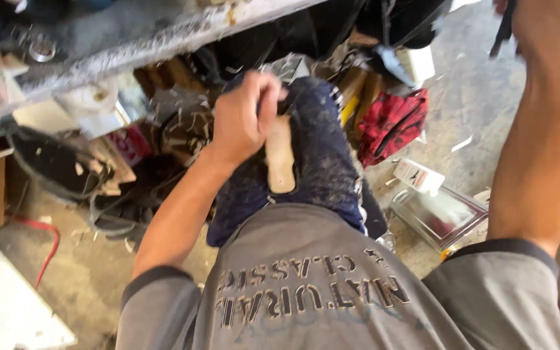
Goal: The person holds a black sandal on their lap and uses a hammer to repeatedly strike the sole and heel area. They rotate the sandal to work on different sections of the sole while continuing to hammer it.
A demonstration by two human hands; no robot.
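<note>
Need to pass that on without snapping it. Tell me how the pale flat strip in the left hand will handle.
The pale flat strip probably stays stiff: it stands straight out below the left hand without sagging. It looks thin and narrow, so likely light. Its rounded end and smooth face suggest it could slip if pinched loosely; the fingers wrap only its top.

The left hand (pixel 246 116) is curled into a loose fist, knuckles turned up toward the camera, fingers (pixel 268 104) folded tightly inward with the thumb tucked on the far side, pinching something at their tips. Its wrist bends slightly, and the bare forearm runs back down and leftward from the fingers to a grey short sleeve with a dark cuff. The right arm is raised, forearm nearly upright, elbow bent at the sleeve below. The right hand (pixel 531 14) is cut off by the top edge, so its fingers cannot be made out.
</note>
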